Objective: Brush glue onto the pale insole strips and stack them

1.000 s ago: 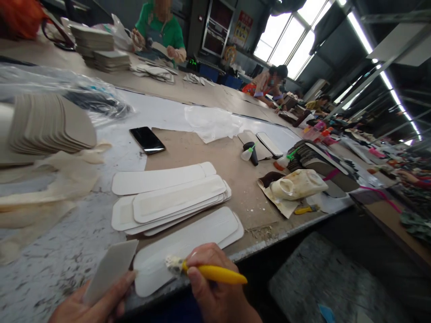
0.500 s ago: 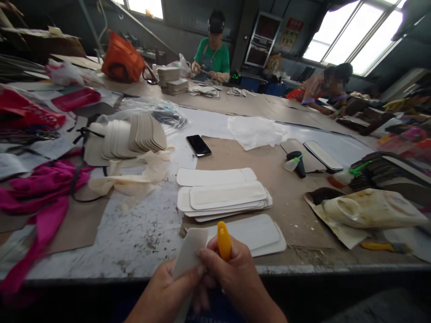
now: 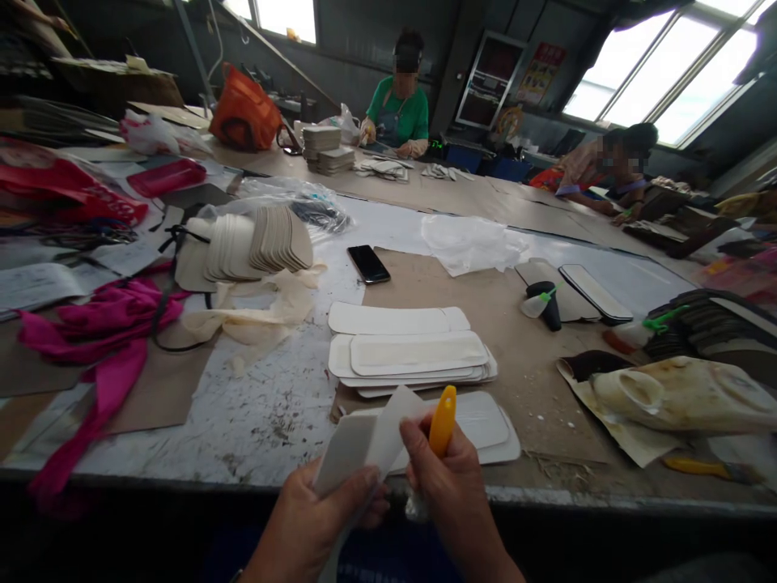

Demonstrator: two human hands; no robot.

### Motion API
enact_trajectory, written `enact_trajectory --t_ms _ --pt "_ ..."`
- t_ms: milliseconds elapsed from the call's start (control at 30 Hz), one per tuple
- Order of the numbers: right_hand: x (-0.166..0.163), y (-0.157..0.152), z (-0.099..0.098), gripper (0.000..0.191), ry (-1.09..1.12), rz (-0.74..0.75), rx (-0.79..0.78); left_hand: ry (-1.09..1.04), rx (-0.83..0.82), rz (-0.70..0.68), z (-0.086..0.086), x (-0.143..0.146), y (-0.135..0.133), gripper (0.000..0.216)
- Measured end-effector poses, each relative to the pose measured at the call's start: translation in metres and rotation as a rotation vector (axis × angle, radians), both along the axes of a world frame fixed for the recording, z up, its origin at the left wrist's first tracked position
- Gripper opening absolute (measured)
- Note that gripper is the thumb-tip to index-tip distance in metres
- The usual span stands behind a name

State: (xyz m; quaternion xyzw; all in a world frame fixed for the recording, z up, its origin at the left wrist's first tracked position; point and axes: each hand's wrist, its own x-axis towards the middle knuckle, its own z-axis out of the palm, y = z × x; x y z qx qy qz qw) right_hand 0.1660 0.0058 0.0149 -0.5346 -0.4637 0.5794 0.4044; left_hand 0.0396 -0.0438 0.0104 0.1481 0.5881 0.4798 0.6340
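My left hand grips a pale grey flat piece at the table's near edge, thumb on top of it. My right hand is closed round a yellow-handled brush, handle pointing up, and its fingertips pinch the upper corner of the same piece. Just beyond the hands lies a white rounded strip on brown cardboard. Behind it sits a stack of similar white strips, with one more strip farther back.
A black phone lies mid-table. A fanned pile of grey pieces and pink fabric sit left. A glue-stained jug and a small glue bottle are right. Other people work at the far side.
The view swung left from the table corner. My right hand lifted the brush off the white strip and turned it upright; both hands now hold the grey piece together, raised slightly.
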Motion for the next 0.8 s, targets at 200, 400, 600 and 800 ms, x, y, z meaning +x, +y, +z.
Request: enact_trajectory --t_ms 200,400,600,800 --pt "0.016 -0.017 -0.006 0.043 0.056 0.034 -0.190 0.104 0.202 -0.284 -0.012 0.011 -0.010 0.037" --pt "0.069 0.003 0.024 0.030 0.117 -0.037 -0.236 0.036 0.100 -0.303 -0.004 0.001 -0.017 0.035" --pt "0.070 0.050 0.046 0.026 -0.383 0.606 -0.137 0.280 -0.101 0.069 -0.022 -0.029 -0.002 0.046" --pt "0.009 0.074 0.034 0.024 -0.768 1.068 -0.069 0.203 -0.122 -0.111 -0.022 -0.035 0.015 0.042"
